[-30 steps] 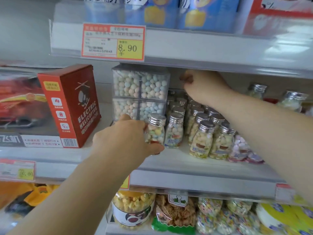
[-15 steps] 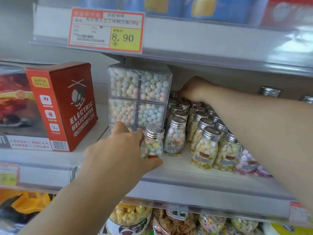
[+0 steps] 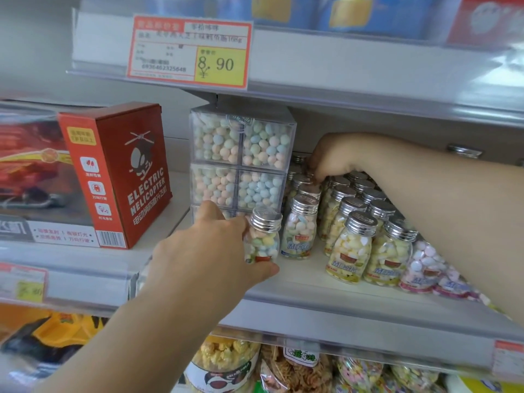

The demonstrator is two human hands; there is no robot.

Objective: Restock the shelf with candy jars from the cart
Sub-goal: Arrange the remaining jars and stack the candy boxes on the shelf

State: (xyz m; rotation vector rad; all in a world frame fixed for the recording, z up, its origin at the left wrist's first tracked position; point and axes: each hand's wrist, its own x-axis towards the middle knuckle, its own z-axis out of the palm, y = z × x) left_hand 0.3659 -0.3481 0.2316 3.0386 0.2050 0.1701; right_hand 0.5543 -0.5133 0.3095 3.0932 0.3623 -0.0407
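The left hand (image 3: 209,256) gripped a small candy jar (image 3: 262,242), with fingers wrapped round its left side and the thumb hooked beneath and in front of its base. The jar sat on the far right edge of that grip, mostly clear of the palm. Its long axis ran close to upright, and the silver screw cap (image 3: 266,219) leaned a little to the right. The thumb hid the base, so it could not be told whether the jar already touched the shelf board (image 3: 297,282). Just right of the grip, almost touching the held jar, stood the blue-labelled front jar (image 3: 300,231) of the nearest row. Directly beyond the grip rose the stack of clear candy cubes (image 3: 241,163), and well off to the left was the red Electric Helicopter box (image 3: 122,177). The held jar therefore looked lined up with the front of the rows, with bare board to the right of the thumb. Setting it down probably called for a short drop with the jar straightened, then the fingers opening leftward and away from the neighbour so it was not knocked. The left hand was plainly the nearer one for this. The right hand (image 3: 334,157) was far beyond the grip, at the back of the rows, with fingers bent down among the rear caps (image 3: 300,180). Whether they pinched a cap or only touched it could not be told.
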